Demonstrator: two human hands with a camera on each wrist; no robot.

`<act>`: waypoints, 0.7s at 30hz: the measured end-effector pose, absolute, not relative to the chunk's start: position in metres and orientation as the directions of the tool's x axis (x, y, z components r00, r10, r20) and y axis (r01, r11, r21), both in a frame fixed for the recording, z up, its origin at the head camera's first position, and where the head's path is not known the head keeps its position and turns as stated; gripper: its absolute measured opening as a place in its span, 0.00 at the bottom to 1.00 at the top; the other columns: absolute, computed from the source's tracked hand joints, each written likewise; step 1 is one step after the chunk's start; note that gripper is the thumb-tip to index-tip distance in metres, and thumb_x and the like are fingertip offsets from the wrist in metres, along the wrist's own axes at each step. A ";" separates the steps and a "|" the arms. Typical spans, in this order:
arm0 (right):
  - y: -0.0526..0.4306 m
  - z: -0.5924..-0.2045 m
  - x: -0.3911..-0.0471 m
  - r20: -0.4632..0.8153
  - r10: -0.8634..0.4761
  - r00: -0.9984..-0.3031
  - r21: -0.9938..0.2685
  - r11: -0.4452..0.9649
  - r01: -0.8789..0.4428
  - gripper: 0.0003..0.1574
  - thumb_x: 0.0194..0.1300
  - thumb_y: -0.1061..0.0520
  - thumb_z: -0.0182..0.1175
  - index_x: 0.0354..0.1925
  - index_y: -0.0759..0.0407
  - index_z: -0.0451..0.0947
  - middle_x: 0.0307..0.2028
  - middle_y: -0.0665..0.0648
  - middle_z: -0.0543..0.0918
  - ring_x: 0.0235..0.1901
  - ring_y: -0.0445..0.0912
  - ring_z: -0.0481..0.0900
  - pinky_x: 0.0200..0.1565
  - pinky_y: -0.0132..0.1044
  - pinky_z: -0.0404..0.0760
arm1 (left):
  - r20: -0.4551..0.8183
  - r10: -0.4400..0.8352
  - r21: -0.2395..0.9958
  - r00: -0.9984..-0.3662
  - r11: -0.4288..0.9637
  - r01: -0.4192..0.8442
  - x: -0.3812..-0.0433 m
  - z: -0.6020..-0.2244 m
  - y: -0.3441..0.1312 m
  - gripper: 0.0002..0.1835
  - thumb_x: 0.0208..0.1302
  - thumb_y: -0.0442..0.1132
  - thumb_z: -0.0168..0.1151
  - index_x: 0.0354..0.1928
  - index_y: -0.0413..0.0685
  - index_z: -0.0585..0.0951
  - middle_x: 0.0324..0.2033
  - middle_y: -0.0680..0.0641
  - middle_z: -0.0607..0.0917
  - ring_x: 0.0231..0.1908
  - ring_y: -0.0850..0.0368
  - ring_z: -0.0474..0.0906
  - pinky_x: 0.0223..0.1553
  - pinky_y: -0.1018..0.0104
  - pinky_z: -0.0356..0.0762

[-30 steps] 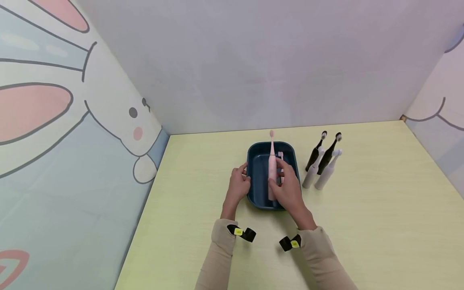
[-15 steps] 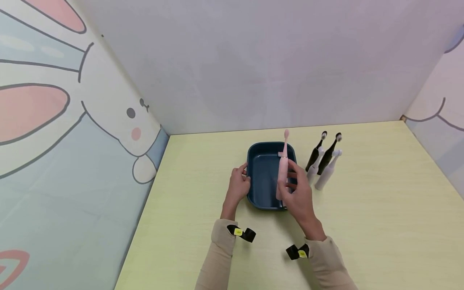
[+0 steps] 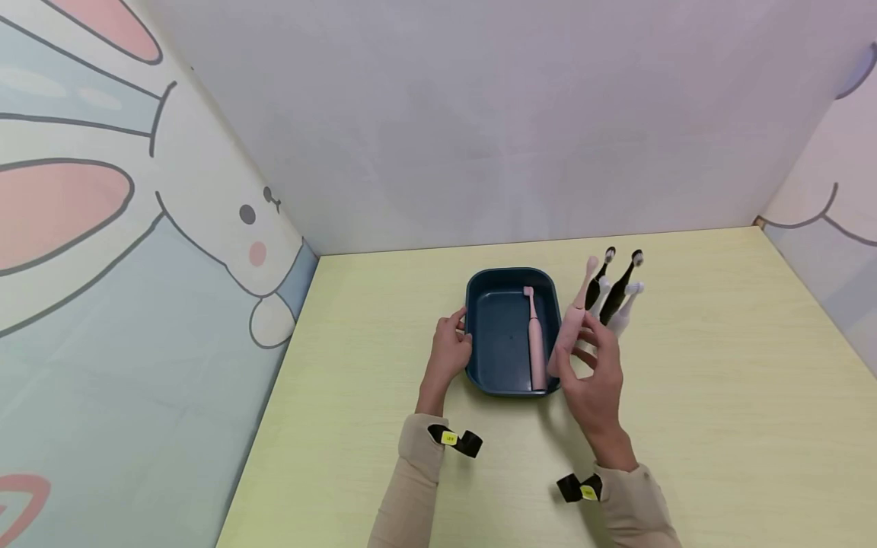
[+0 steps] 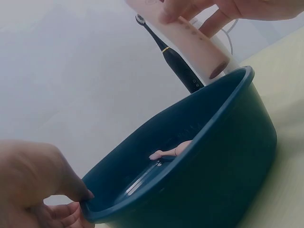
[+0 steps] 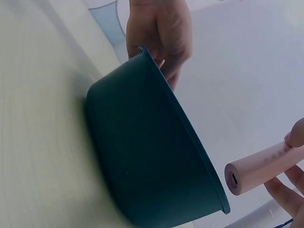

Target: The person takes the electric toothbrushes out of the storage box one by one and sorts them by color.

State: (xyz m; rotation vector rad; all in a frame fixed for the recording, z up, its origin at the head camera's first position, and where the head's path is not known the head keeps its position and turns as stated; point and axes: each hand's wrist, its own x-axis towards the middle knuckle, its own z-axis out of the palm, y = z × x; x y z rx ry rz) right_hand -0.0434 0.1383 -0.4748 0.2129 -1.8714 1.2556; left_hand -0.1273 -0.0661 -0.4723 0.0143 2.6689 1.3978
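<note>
My right hand (image 3: 597,384) holds a pink electric toothbrush (image 3: 569,330) in its fingertips, tilted, over the right rim of a dark blue plastic basin (image 3: 499,342). In the right wrist view the handle's round base points towards the basin, apart from its rim. At the basin's left side my left hand (image 3: 450,350) pinches the rim, its thumb over the edge in the left wrist view. A second pink electric toothbrush (image 3: 537,352) lies lengthwise along the right side inside the basin.
Just beyond the right hand stand two black electric toothbrushes (image 3: 619,295) and two pale ones (image 3: 625,310), the pale ones partly hidden by that hand. The pale yellow table (image 3: 370,350) meets a light back wall (image 3: 438,167). A rabbit-patterned panel (image 3: 205,304) flanks the left.
My right hand has carried the pink toothbrush rightwards from above the basin to its right rim. The second pink toothbrush is now uncovered. The left hand has stayed at the basin.
</note>
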 end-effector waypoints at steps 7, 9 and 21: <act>0.145 -0.476 -0.036 0.723 0.381 -0.576 -0.686 0.497 -0.532 0.40 0.45 0.80 0.63 0.60 0.73 0.67 0.51 0.73 0.73 0.49 0.40 0.75 0.46 0.20 0.75 | -0.101 0.071 0.820 -0.992 0.571 -0.043 -0.126 -0.472 -0.067 0.27 0.65 0.29 0.51 0.68 0.44 0.67 0.45 0.43 0.71 0.33 0.56 0.70 0.36 0.65 0.71; 0.145 -0.473 -0.032 0.717 0.408 -0.565 -0.694 0.492 -0.525 0.39 0.45 0.81 0.62 0.59 0.75 0.67 0.50 0.75 0.73 0.49 0.40 0.75 0.46 0.20 0.75 | -0.099 0.073 0.820 -0.992 0.571 -0.039 -0.126 -0.471 -0.068 0.28 0.65 0.29 0.51 0.68 0.43 0.67 0.45 0.42 0.71 0.33 0.56 0.70 0.37 0.65 0.71; 0.154 -0.502 -0.024 0.635 0.464 -0.618 -0.766 0.481 -0.426 0.37 0.48 0.77 0.63 0.58 0.73 0.68 0.51 0.69 0.72 0.52 0.37 0.74 0.46 0.19 0.74 | -0.097 0.079 0.821 -0.992 0.570 -0.035 -0.123 -0.468 -0.071 0.28 0.65 0.29 0.50 0.68 0.43 0.67 0.45 0.42 0.71 0.33 0.56 0.71 0.37 0.64 0.72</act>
